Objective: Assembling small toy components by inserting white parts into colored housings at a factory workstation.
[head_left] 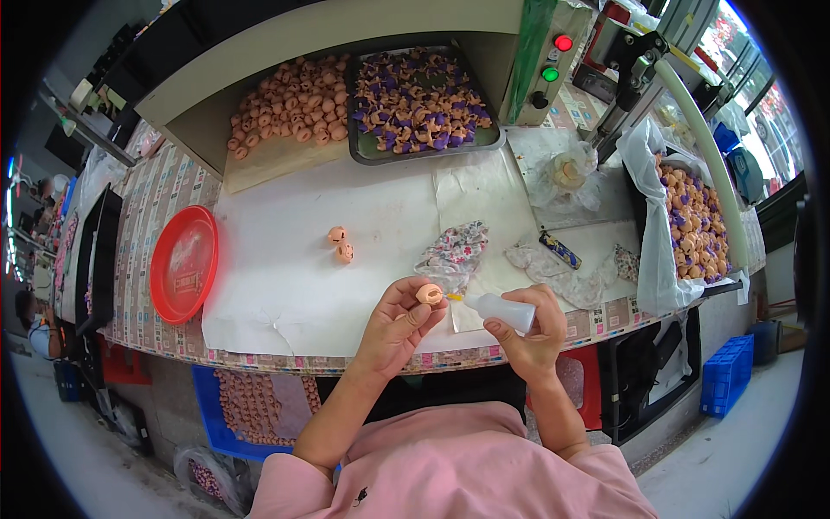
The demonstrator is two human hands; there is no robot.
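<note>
My left hand [394, 327] is closed round a small peach-coloured hollow doll head [429, 294], its opening turned up toward me. In my right hand [534, 342] is a translucent white squeeze bottle [505, 313], tilted so that its yellow nozzle [455, 297] points at the head and lies close beside it. Whether the nozzle touches the head I cannot tell. Two more peach heads, a far one [336, 233] and a near one [345, 253], rest side by side on the white paper [277, 251]. Just beyond my hands lies a crumpled floral cloth [454, 251].
A heap of peach heads [290, 104] and a dark tray [372, 158] of peach-and-purple pieces stand at the back. On the left is a red plastic dish [210, 259]. A lined box of pieces [650, 216] and a press [631, 73] stand right. A blue tray [207, 415] sits below the table.
</note>
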